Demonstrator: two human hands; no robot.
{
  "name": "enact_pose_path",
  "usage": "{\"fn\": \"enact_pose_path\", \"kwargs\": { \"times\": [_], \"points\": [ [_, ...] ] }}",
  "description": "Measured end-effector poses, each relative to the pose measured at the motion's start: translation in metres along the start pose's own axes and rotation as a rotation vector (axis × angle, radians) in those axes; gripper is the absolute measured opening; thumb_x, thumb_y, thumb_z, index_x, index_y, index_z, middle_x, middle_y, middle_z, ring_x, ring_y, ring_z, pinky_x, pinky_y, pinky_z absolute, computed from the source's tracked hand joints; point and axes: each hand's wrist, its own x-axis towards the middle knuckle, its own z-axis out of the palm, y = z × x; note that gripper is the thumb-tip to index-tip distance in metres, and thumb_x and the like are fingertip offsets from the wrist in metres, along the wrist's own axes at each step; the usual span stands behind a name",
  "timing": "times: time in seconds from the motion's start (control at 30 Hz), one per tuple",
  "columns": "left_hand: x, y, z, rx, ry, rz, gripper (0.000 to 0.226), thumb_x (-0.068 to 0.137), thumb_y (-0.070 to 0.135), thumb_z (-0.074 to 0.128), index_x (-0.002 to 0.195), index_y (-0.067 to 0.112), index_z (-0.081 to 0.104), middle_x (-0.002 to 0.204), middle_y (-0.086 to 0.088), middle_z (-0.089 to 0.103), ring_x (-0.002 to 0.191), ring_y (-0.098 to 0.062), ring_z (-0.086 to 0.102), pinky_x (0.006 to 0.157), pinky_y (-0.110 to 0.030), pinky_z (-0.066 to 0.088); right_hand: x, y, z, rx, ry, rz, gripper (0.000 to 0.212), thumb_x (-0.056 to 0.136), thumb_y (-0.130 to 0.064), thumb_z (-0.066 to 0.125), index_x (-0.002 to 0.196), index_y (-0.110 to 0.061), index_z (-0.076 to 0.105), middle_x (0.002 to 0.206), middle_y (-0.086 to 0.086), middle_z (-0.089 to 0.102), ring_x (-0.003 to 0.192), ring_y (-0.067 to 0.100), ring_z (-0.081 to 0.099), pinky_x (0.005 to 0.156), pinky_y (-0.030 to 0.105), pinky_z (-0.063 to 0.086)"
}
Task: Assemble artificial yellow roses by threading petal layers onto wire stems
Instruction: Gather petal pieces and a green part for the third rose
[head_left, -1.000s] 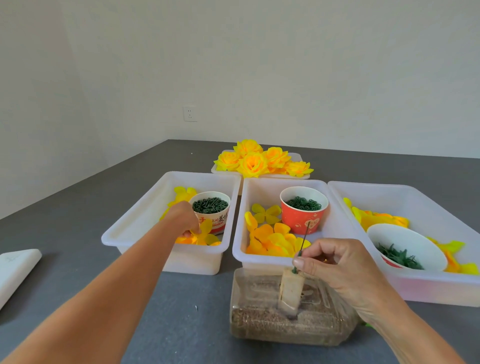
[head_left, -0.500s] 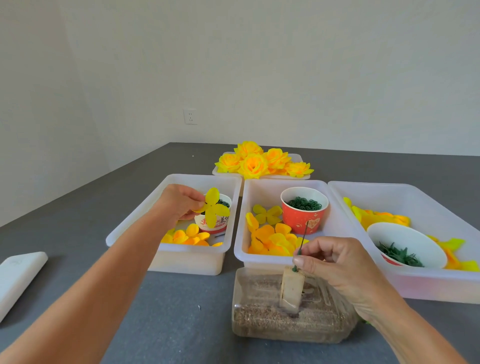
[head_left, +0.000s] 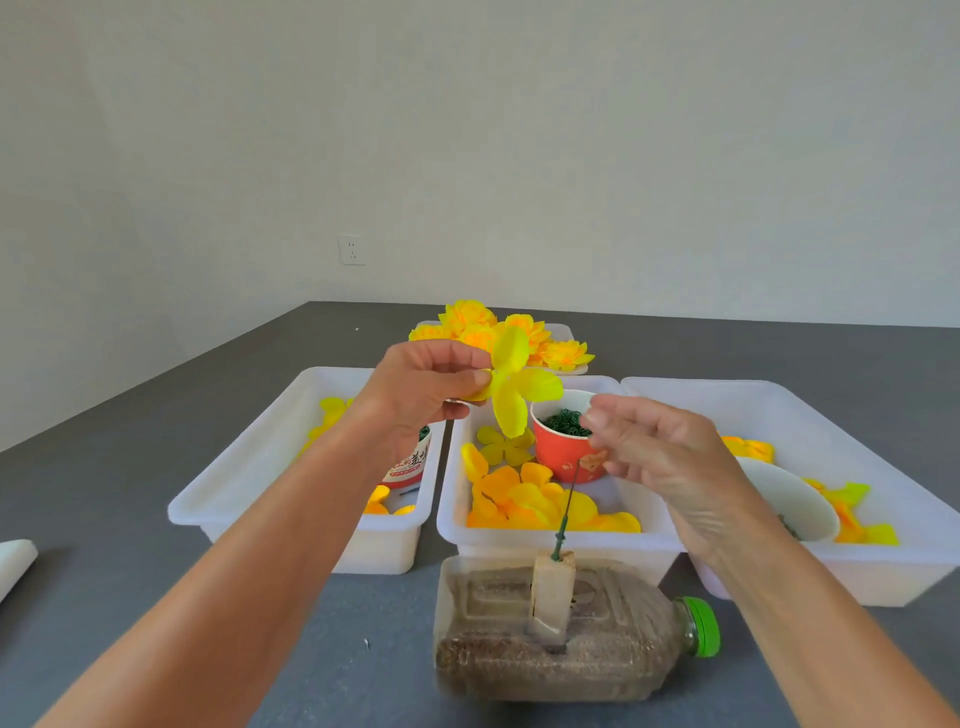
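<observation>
Since the earlier frames, the left hand (head_left: 421, 387) has lifted 1 petal layer (head_left: 511, 387) out of the left bin (head_left: 249, 467) and now pinches it between thumb and fingertips, high above the middle bin (head_left: 545, 532). Meanwhile the right hand (head_left: 670, 457) has let go of the wire stem (head_left: 568, 506); its fingers hang loosely spread, holding nothing, just right of the petals. Threading likely comes next. That layer is bright yellow with about 4 rounded lobes fanning from a centre. Upright in a block (head_left: 553, 592) on the bottle (head_left: 566, 634) near the table's front edge, the stem stands free.
</observation>
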Motion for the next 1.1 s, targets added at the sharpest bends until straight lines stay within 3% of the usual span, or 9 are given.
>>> {"fn": "enact_pose_path", "kwargs": {
  "times": [0.1,0.17,0.27,0.47,0.6,0.7,0.8,0.93,1.1],
  "points": [
    [0.001,0.002,0.015,-0.003,-0.017,0.040,0.019,0.084,-0.002,0.062,0.077,0.015,0.064,0.056,0.011,0.064,0.051,-0.002,0.060,0.051,-0.014,0.046,0.013,-0.004,0.007,0.043,-0.024,0.068,0.069,0.044,-0.049,0.076,0.103,-0.015,0.070,0.096,0.002,0.073,0.088,0.015,0.066,0.071,0.029,0.049],
    [0.001,0.002,0.024,-0.018,-0.020,0.054,0.018,0.084,-0.002,0.062,0.078,0.015,0.063,0.056,0.011,0.064,0.051,-0.002,0.060,0.051,-0.014,0.045,0.019,-0.007,0.011,0.091,-0.063,0.100,0.054,0.049,-0.040,0.076,0.096,-0.013,0.072,0.092,0.004,0.073,0.084,0.015,0.066,0.071,0.030,0.050],
    [0.003,0.001,0.033,-0.021,-0.009,0.067,0.018,0.084,-0.002,0.062,0.078,0.016,0.063,0.056,0.011,0.064,0.052,-0.002,0.059,0.052,-0.015,0.045,0.024,-0.009,0.015,0.180,-0.062,0.126,0.035,0.055,-0.025,0.075,0.087,-0.012,0.072,0.081,0.003,0.072,0.068,0.010,0.065,0.056,0.022,0.047],
    [0.004,-0.002,0.043,-0.023,-0.015,0.087,0.018,0.082,-0.002,0.064,0.077,0.015,0.064,0.060,0.007,0.064,0.054,-0.004,0.058,0.051,-0.015,0.044,0.031,-0.006,0.011,0.180,0.049,0.104,0.012,0.072,-0.005,0.074,0.081,-0.012,0.069,0.064,-0.001,0.067,0.052,0.006,0.058,0.056,0.021,0.047],
    [0.003,-0.001,0.044,-0.031,-0.042,0.083,0.017,0.082,-0.002,0.065,0.079,0.015,0.064,0.071,-0.002,0.063,0.061,-0.009,0.059,0.051,-0.014,0.045,0.032,-0.005,0.009,0.169,0.089,0.067,0.012,0.073,-0.004,0.073,0.076,-0.014,0.070,0.062,-0.001,0.066,0.054,0.012,0.052,0.051,0.021,0.045],
    [0.002,-0.001,0.044,-0.044,-0.051,0.065,0.012,0.082,0.003,0.066,0.081,0.015,0.065,0.074,-0.001,0.065,0.062,-0.008,0.060,0.053,-0.015,0.046,0.033,-0.004,0.008,0.153,0.109,0.012,0.015,0.073,-0.002,0.073,0.073,-0.017,0.070,0.065,-0.003,0.069,0.061,0.012,0.056,0.056,0.021,0.045],
    [0.003,-0.002,0.044,-0.057,-0.036,0.055,0.008,0.082,0.007,0.067,0.081,0.014,0.066,0.075,0.000,0.066,0.066,-0.008,0.060,0.053,-0.016,0.048,0.031,-0.004,0.009,0.118,0.104,-0.057,0.018,0.073,0.000,0.073,0.075,-0.018,0.069,0.063,-0.004,0.071,0.056,0.006,0.062,0.053,0.016,0.047],
    [0.003,-0.002,0.043,-0.020,-0.043,0.046,0.007,0.080,0.006,0.068,0.084,0.010,0.066,0.081,-0.008,0.065,0.072,-0.015,0.057,0.055,-0.018,0.047,0.029,-0.005,0.008,0.037,0.101,-0.157,0.021,0.073,0.001,0.073,0.077,-0.020,0.070,0.070,-0.002,0.073,0.066,0.009,0.068,0.065,0.021,0.053],
    [0.001,-0.004,0.043,0.026,-0.047,0.068,0.012,0.079,-0.001,0.068,0.078,0.011,0.065,0.074,-0.005,0.064,0.064,-0.012,0.055,0.049,-0.014,0.044,0.026,-0.006,0.007,0.010,0.087,-0.189,0.023,0.074,0.001,0.073,0.076,-0.022,0.070,0.070,-0.005,0.073,0.066,0.006,0.067,0.063,0.018,0.053]
  ]
}}
